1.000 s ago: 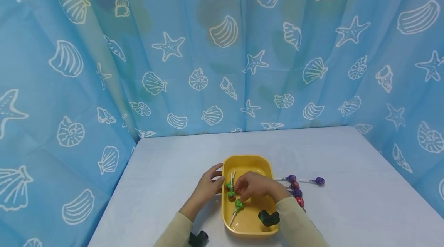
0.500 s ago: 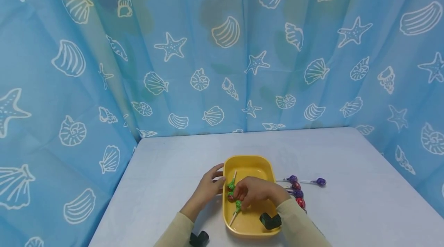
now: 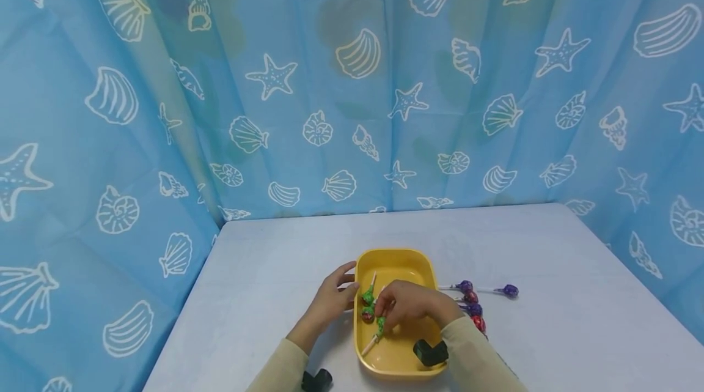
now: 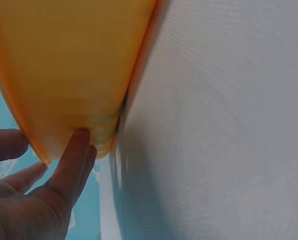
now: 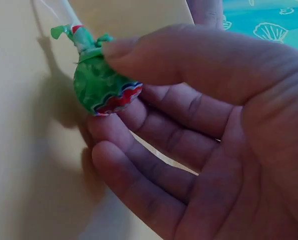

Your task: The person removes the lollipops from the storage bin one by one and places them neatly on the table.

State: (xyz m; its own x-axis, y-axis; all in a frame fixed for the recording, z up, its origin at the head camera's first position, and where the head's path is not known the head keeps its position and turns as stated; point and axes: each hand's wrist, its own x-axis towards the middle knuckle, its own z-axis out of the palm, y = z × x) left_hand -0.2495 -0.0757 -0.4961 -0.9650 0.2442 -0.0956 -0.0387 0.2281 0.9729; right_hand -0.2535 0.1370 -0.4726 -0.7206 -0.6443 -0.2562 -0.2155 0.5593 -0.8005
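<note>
A blue curtain (image 3: 319, 159) printed with pale shells and starfish surrounds a table under a white cloth (image 3: 275, 282). Taking twelve o'clock as the far side toward the curtain, a yellow tray (image 3: 398, 266) with rounded corners sits flat near the person, its long sides running twelve to six.

The left hand (image 3: 332, 293) rests against the tray's outer wall at nine o'clock, its fingers extended and spread; its wrist view shows fingertips touching the yellow side. The right hand (image 3: 407, 306) is inside the tray, reaching in from three o'clock, and pinches a green lollipop (image 5: 99, 75) between thumb and curled fingers. That lollipop lies at about eight o'clock from the tray's middle, its white stick pointing toward seven. Its wrapper shows a red patch at the end away from the stick.

Just beyond it, by the nine o'clock wall, are two more candies: a bright green one (image 3: 368, 297) with its stick toward twelve to one o'clock, and below it a green and red one (image 3: 368, 314).

Outside the tray at three o'clock lies a cluster of purple and red lollipops (image 3: 473, 309), partly hidden by the right sleeve (image 3: 478, 355). A single purple lollipop (image 3: 510, 291) lies farther out, between two and three o'clock.
</note>
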